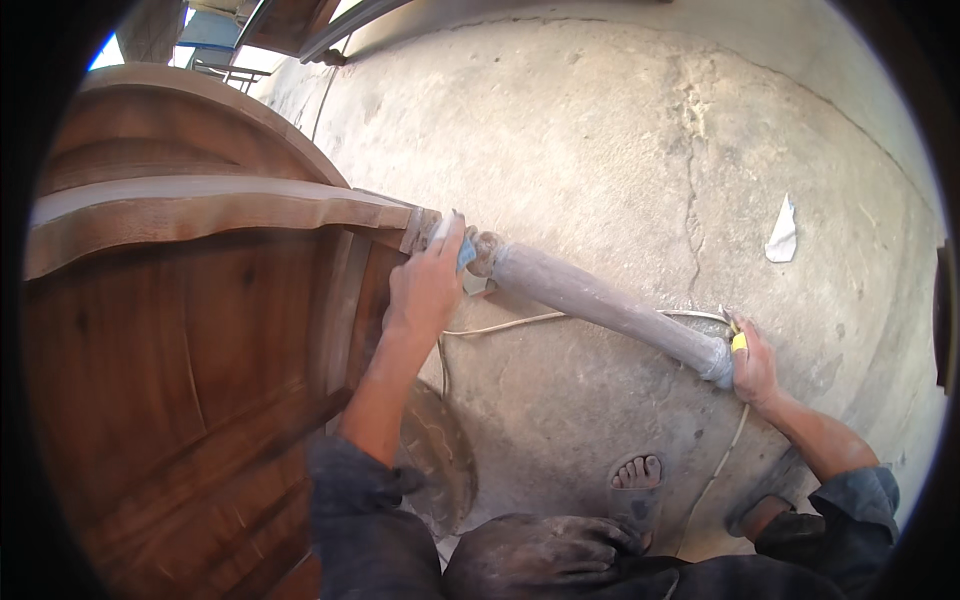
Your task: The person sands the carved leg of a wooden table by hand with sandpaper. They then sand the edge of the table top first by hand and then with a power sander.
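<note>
a turned wooden leg [610, 302] is joined to a brown wooden frame [215, 218] at the left and is slanted over the concrete floor [560, 130]. near the frame, a small blue pad [466, 252] is held against the leg's knobbed part by the left hand [425, 285], its fingers pressed together. the far end is met by the right hand [755, 368], fingers curled at a yellow piece [739, 341]; whether that is pinched cannot be told.

Cracked concrete floor [600, 120]; pale wall [780, 45] along upper right; bright light [106, 54] at upper-left edge.
</note>
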### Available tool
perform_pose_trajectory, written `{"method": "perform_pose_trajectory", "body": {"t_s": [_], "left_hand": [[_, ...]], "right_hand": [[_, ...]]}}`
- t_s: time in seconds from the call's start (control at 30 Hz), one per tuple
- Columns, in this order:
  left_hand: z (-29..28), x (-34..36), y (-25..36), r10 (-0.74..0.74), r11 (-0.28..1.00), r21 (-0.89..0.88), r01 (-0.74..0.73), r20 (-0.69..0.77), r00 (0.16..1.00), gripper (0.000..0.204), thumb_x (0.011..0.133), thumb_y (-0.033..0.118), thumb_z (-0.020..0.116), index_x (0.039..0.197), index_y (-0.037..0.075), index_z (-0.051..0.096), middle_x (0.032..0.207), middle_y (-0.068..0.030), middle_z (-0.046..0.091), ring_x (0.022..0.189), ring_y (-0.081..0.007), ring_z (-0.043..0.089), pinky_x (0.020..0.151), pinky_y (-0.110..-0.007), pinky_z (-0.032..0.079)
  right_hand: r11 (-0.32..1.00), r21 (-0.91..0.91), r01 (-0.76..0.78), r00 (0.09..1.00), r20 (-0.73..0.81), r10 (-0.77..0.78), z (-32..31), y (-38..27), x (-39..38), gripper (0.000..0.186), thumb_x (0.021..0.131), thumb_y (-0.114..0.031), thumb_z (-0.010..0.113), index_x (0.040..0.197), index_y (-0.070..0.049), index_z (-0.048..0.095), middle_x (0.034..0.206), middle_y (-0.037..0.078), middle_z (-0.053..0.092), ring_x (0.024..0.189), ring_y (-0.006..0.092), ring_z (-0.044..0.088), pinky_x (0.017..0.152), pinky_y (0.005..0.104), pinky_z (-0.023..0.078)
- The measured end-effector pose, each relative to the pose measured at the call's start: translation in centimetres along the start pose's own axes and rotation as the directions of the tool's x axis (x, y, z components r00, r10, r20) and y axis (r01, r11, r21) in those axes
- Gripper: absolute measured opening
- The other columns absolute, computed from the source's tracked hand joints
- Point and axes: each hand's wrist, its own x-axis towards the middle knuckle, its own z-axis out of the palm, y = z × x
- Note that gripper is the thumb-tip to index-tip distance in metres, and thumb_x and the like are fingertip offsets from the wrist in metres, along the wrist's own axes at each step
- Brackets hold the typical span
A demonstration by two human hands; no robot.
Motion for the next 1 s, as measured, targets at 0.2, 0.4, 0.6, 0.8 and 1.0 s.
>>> {"method": "perform_pose_trajectory", "body": {"t_s": [0.2, 0.4, 0.6, 0.8, 1.0], "left_hand": [[-0.1, 1.8, -0.2, 0.013, 1.000, -0.010, -0.012, 0.051, 0.999, 0.052, 0.097, 0.019, 0.060, 0.148, 0.013, 0.054, 0.124, -0.0179, 0.071, 0.099, -0.0414, 0.071, 0.083, -0.053, 0.056], [-5.1, -1.8, 2.6, -0.073, 0.980, -0.179, 0.086, 0.074, 0.995, 0.039, 0.096, 0.015, 0.059, 0.134, 0.007, 0.065, 0.123, -0.0184, 0.070, 0.105, -0.0411, 0.068, 0.088, -0.051, 0.054], [0.2, 1.8, 2.0, 0.290, 0.947, -0.093, -0.306, -0.156, 0.944, 0.031, 0.096, 0.008, 0.057, 0.124, 0.002, 0.069, 0.115, -0.0191, 0.070, 0.115, -0.0389, 0.062, 0.104, -0.045, 0.047], [-2.2, 1.3, 1.6, 0.232, 0.936, -0.281, -0.211, 0.045, 0.972, 0.024, 0.096, 0.006, 0.058, 0.118, -0.001, 0.067, 0.114, -0.0192, 0.068, 0.115, -0.0397, 0.061, 0.104, -0.049, 0.048], [0.7, 1.2, 2.5, 0.351, 0.913, -0.133, -0.386, -0.230, 0.908, 0.019, 0.094, 0.003, 0.061, 0.112, 0.000, 0.068, 0.115, -0.0196, 0.067, 0.116, -0.0411, 0.060, 0.106, -0.050, 0.048]], "right_hand": [[1.000, 0.018, -0.013, 1.000, 0.017, 0.012, 0.3, -0.2, -0.1, 0.049, 0.095, -0.020, 0.045, 0.136, 0.003, 0.059, 0.127, 0.032, 0.064, 0.118, 0.0511, 0.061, 0.101, 0.0509, 0.050], [0.999, 0.013, -0.030, 0.999, -0.019, 0.031, 0.1, 0.7, -0.6, 0.049, 0.095, -0.018, 0.046, 0.136, 0.004, 0.058, 0.125, 0.032, 0.065, 0.117, 0.0509, 0.062, 0.101, 0.0504, 0.050], [1.000, 0.001, 0.021, 0.999, -0.025, -0.021, 0.3, 0.5, -0.1, 0.048, 0.094, -0.017, 0.045, 0.136, 0.003, 0.059, 0.119, 0.032, 0.066, 0.110, 0.0507, 0.064, 0.094, 0.0515, 0.052], [1.000, 0.013, -0.003, 0.999, -0.041, 0.003, 0.5, -0.2, -0.5, 0.048, 0.094, -0.017, 0.045, 0.135, 0.002, 0.059, 0.118, 0.030, 0.067, 0.108, 0.0498, 0.065, 0.093, 0.0513, 0.052], [1.000, 0.013, -0.029, 1.000, -0.007, 0.029, -0.2, 0.0, 0.0, 0.049, 0.095, -0.018, 0.045, 0.136, 0.004, 0.058, 0.119, 0.030, 0.066, 0.109, 0.0482, 0.065, 0.096, 0.0488, 0.052]]}}
